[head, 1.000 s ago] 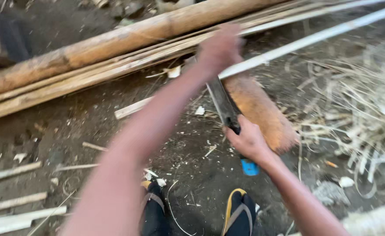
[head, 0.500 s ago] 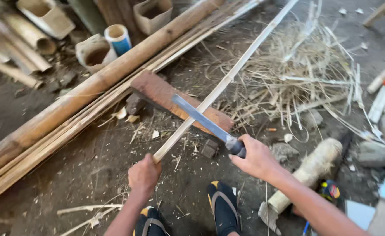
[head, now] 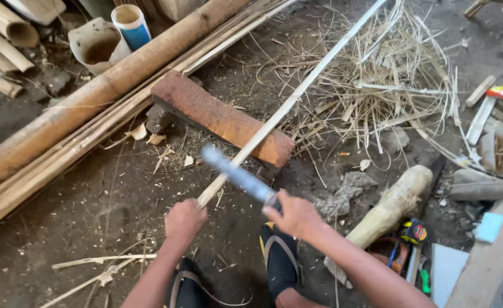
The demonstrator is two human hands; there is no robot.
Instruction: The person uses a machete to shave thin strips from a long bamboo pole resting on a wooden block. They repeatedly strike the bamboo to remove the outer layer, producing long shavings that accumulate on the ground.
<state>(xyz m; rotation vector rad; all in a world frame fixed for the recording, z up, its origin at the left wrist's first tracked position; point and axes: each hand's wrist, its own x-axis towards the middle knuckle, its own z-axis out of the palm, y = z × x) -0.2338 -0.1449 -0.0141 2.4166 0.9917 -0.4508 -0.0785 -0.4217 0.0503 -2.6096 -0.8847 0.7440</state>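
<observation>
Gripping the near end of one long bamboo strip (head: pixel 288 105), the left hand (head: pixel 184 219) is closed tight around it, while the right hand (head: pixel 297 215) is wrapped around the handle of one blurred blade (head: pixel 237 174) raised just above the strip. The strip slants away across one reddish wooden block (head: pixel 223 118) lying on the dirt ground (head: pixel 91 199). For a clean cut, I judge the strip should rest firmly on the block, fingers clear. Two sandalled feet (head: pixel 280 256) sit below; one pale log (head: pixel 394 202) lies right.
</observation>
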